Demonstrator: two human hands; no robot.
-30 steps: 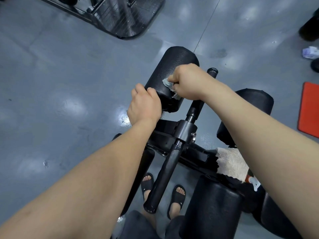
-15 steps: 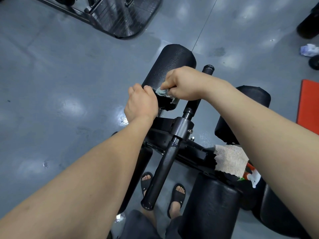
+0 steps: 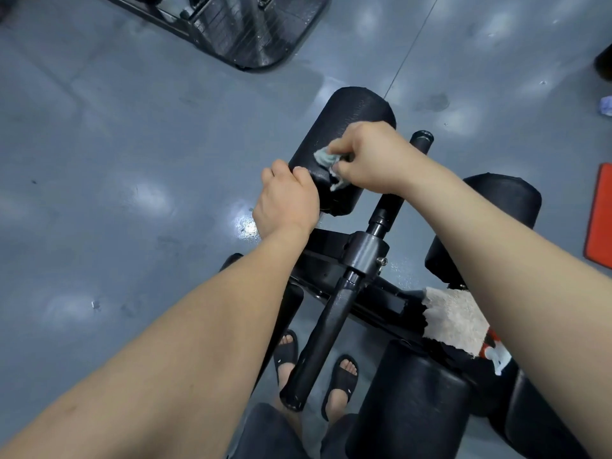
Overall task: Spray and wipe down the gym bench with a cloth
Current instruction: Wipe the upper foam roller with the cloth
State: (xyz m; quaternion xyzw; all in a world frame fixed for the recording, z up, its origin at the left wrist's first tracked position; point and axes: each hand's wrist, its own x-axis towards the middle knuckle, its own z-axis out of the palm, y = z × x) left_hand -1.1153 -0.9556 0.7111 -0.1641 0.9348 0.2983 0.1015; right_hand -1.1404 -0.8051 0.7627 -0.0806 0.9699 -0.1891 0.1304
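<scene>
Underfoot and all round, glossy grey floor (image 3: 116,160), patched with pale reflections. At the far edge, part of a black ribbed footplate (image 3: 245,28) of some other machine.

In the middle, black gym bench (image 3: 331,246), seen from above: metal frame with a clamp, and a long black bar (image 3: 328,329) through it, long axis from near-left up to far-right, near end just over the feet.

Around the frame, several black roller pads. Far roller pad (image 3: 347,120) left of the bar, long axis near to far, rounded far end tipped slightly right, roughly parallel to the bar. Right roller pad (image 3: 503,200) partly hidden behind the right forearm. Near roller pad (image 3: 407,399) low in view, right of the bar.

Draped on the frame between the right and near pads, a beige towel (image 3: 453,319), ragged along its left edge.

At the right border, a strip of orange mat (image 3: 601,213).

Left hand (image 3: 284,203) on the near left edge of the far roller pad, fingers curled over it, gripping.

Right hand (image 3: 374,157) on the same pad, just beyond the left hand, closed in a loose fist, thumb and fingers pinching the cloth and pressing it to the pad.

Below, two feet in black sandals (image 3: 341,376), toes pointing far, either side of the bar's near end.

Smallest, the cloth (image 3: 326,159): a crumpled pale grey-green wad, poking out left of the right hand, flat against the pad's upper side towards its near end, a pale scrap trailing down under the fist.
</scene>
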